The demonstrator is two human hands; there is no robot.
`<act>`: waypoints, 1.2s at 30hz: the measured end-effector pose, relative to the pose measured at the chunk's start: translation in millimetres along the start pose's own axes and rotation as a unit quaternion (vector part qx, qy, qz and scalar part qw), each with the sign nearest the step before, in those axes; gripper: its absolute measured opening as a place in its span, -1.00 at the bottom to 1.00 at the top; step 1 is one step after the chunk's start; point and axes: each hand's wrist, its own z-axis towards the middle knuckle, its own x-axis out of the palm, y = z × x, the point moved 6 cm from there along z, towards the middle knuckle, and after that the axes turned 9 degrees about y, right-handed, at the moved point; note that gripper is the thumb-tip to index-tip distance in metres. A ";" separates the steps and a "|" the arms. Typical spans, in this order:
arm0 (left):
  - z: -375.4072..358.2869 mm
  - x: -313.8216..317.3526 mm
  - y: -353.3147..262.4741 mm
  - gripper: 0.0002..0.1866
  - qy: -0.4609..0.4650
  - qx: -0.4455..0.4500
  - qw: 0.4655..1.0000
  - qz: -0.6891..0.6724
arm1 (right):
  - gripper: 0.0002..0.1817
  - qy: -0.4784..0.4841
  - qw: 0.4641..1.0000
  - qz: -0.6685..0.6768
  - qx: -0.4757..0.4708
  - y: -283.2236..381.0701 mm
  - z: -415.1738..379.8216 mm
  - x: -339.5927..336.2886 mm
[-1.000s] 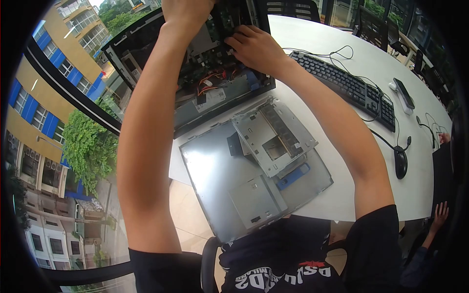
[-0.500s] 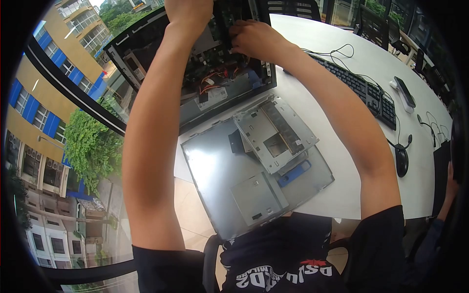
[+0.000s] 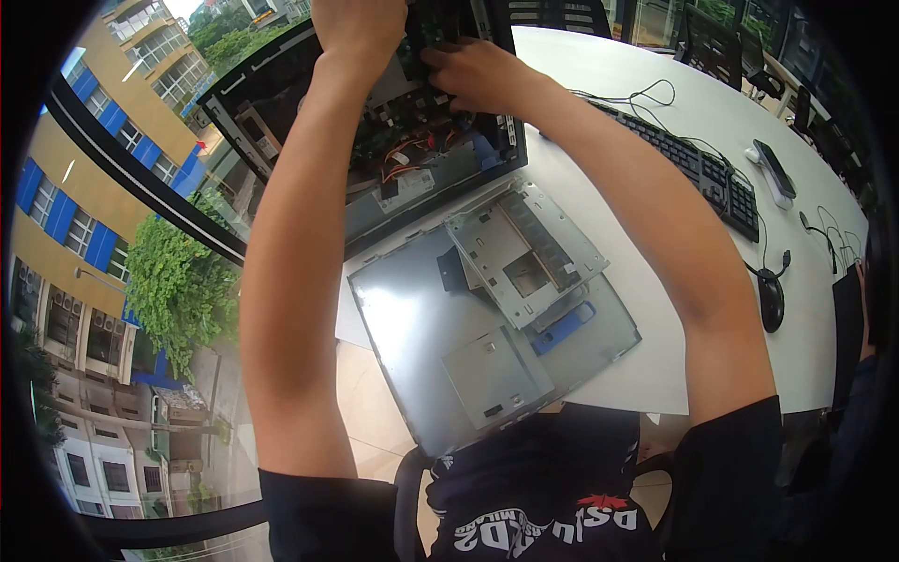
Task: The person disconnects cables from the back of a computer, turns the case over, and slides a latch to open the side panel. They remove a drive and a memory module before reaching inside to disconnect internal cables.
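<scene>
An open black computer case (image 3: 375, 211) lies at the top of the view, with orange and red wires (image 3: 401, 161) and a metal unit showing inside. My left hand (image 3: 361, 28) is over the upper part of the case; its fingers are cut off or hidden at the top edge. Inside the right part of the case is my right hand (image 3: 476, 75), fingers bent and pointing left among dark parts; its fingertips are too dark to make out. Below the case lies a flat metal side panel (image 3: 403, 323), with a metal bracket (image 3: 510, 248) on top of it.
On the white table (image 3: 646, 309) to the right are a black keyboard (image 3: 693, 169), a mouse (image 3: 771, 302), a dark device on a white stand (image 3: 773, 171) and loose cables. A blue latch (image 3: 564, 328) shows beside the bracket. At the far right edge is part of another person.
My right hand has moved slightly left, further into the case. My left hand has stayed nearly in place.
</scene>
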 end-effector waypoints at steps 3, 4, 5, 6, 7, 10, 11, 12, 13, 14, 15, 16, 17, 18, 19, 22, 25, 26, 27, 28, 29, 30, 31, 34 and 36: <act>1.8 3.0 1.1 -0.86 0.024 -0.005 1.000 0.004 | -0.69 0.013 0.999 0.023 0.030 -0.5 1.5 6.9; 0.3 4.1 1.9 -0.86 0.029 -0.007 1.000 0.009 | -0.70 0.014 0.999 0.029 0.026 2.1 1.2 7.0; 0.3 5.4 2.5 -0.87 0.032 -0.009 0.999 0.013 | -0.70 0.015 0.999 0.033 0.023 1.7 -0.1 5.4; 2.2 6.0 2.4 -0.87 0.032 -0.011 0.999 0.015 | -0.70 0.016 0.999 0.034 0.020 0.2 -1.2 2.8; 2.4 4.6 2.2 -0.87 0.017 -0.005 1.000 0.012 | -0.71 0.000 0.999 0.033 0.022 1.1 -2.1 0.6; 2.0 5.9 1.2 -0.87 0.001 0.005 1.000 0.011 | -0.71 -0.024 0.998 0.046 0.032 0.0 -4.9 3.8; 3.1 7.0 1.5 -0.86 0.015 0.000 1.000 0.020 | -0.71 -0.016 0.997 0.061 0.036 -1.6 -3.8 2.3; 3.3 8.2 2.8 -0.86 0.030 -0.006 0.999 0.029 | -0.72 -0.009 0.996 0.077 0.039 -2.2 -2.3 1.1; 2.8 8.1 3.7 -0.86 0.033 -0.009 0.999 0.020 | -0.72 0.023 0.995 0.084 0.047 -3.8 -0.5 2.6; 2.8 9.0 4.5 -0.85 0.036 -0.011 0.999 0.011 | -0.73 0.055 0.993 0.091 0.055 -4.9 0.7 -2.2; 2.4 9.8 4.5 -0.85 0.038 -0.014 0.999 0.001 | -0.73 0.088 0.989 0.097 0.063 -5.1 1.0 -3.0; 1.6 9.3 3.6 -0.85 0.032 -0.011 0.999 -0.001 | -0.74 0.072 0.991 0.092 0.060 -4.6 1.4 -2.3; 0.7 8.9 3.1 -0.84 0.025 -0.008 1.000 -0.003 | -0.74 0.057 0.993 0.085 0.056 -5.0 2.1 0.5; 0.3 8.3 2.8 -0.84 0.018 -0.007 1.000 -0.006 | -0.75 0.041 0.995 0.078 0.052 -4.6 2.0 3.3; 1.1 9.3 3.0 -0.84 0.026 -0.010 1.000 -0.001 | -0.76 0.032 0.996 0.071 0.052 -4.0 1.4 6.8; 2.7 8.4 1.9 -0.85 0.041 -0.014 0.999 0.011 | -0.78 -0.006 0.998 0.044 0.043 0.2 -2.0 10.0; 1.0 -0.5 -2.3 -0.85 0.036 -0.007 0.999 0.007 | -0.79 -0.042 0.998 0.017 0.031 3.5 -8.1 8.4; 1.1 1.2 -0.9 -0.85 0.035 -0.005 0.999 0.005 | -0.80 -0.043 0.998 0.020 0.033 3.8 -8.5 7.8; 1.1 3.3 -0.2 -0.85 0.035 -0.004 0.999 0.003 | -0.80 -0.045 0.998 0.024 0.034 4.0 -8.8 7.2; 1.4 5.4 -0.1 -0.84 0.031 -0.005 1.000 0.005 | -0.81 -0.044 0.998 0.016 0.031 4.6 -9.6 6.7; 1.2 4.4 -0.5 -0.82 0.027 -0.007 1.000 0.006 | -0.81 -0.043 0.999 0.008 0.027 5.2 -10.8 6.8; 1.6 3.3 0.0 -0.80 0.023 -0.010 1.000 0.008 | -0.82 -0.042 0.999 0.000 0.024 5.9 -10.9 6.9; 1.3 4.3 -0.2 -0.77 0.031 -0.013 0.999 0.000 | -0.84 -0.046 0.999 0.001 0.029 6.3 -10.4 6.8; -0.7 -4.7 -3.5 -0.67 0.054 -0.018 0.998 -0.014 | -0.87 -0.047 0.998 0.000 0.046 5.9 -6.9 11.7; -2.0 -4.8 -2.7 -0.62 0.068 -0.013 0.998 -0.013 | -0.89 -0.030 0.998 -0.008 0.057 5.5 -6.8 15.0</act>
